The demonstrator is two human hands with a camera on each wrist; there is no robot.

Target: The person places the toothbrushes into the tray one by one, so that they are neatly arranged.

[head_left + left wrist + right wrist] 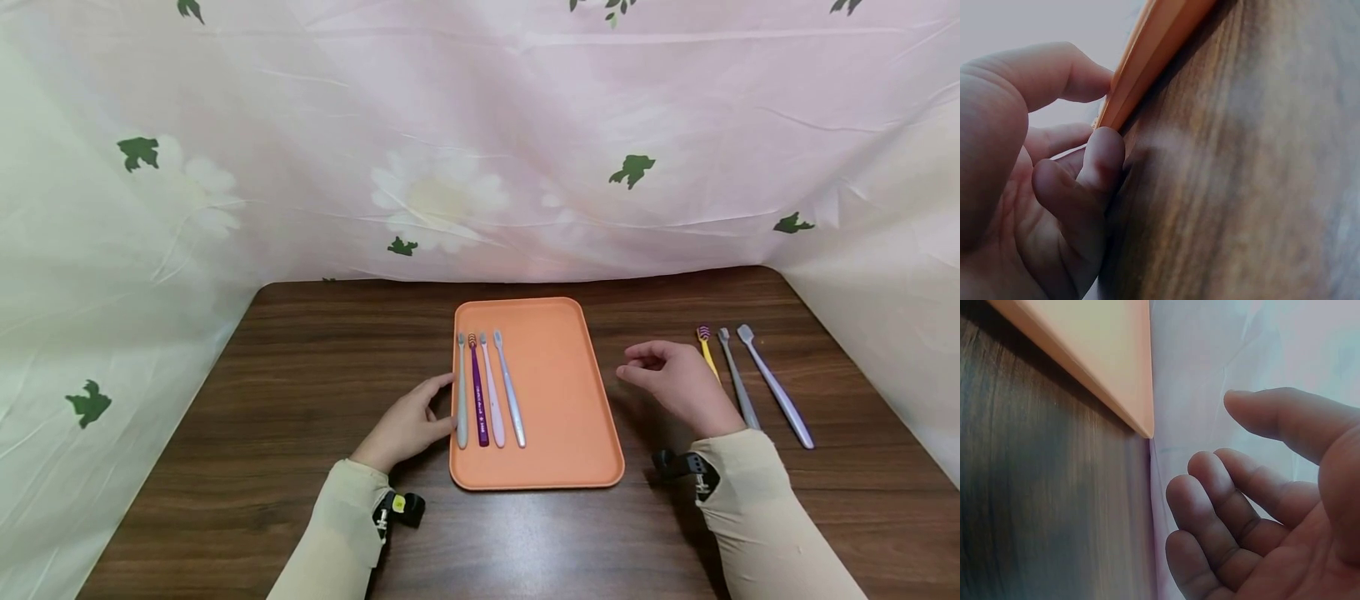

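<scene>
My left hand (408, 427) rests at the left edge of an orange tray (566, 400), its thumb and fingertips touching the tray's rim (1147, 59). On the left half of the tray lie several toothbrushes side by side: a grey-green one (462, 400), a purple one (478, 400), a pink one (492, 400) and a light blue one (512, 396). To the right of the tray my right hand (686, 387) hovers above the table with loosely bent fingers and nothing between them. In the right wrist view, thumb and fingertips (1190, 494) stand apart.
Beyond my right hand lie a yellow toothbrush (705, 346), partly hidden by the hand, a grey toothbrush (738, 379) and a lavender toothbrush (776, 387). The dark wooden table (300, 375) is enclosed by a pale floral cloth (487, 150) at the back and sides.
</scene>
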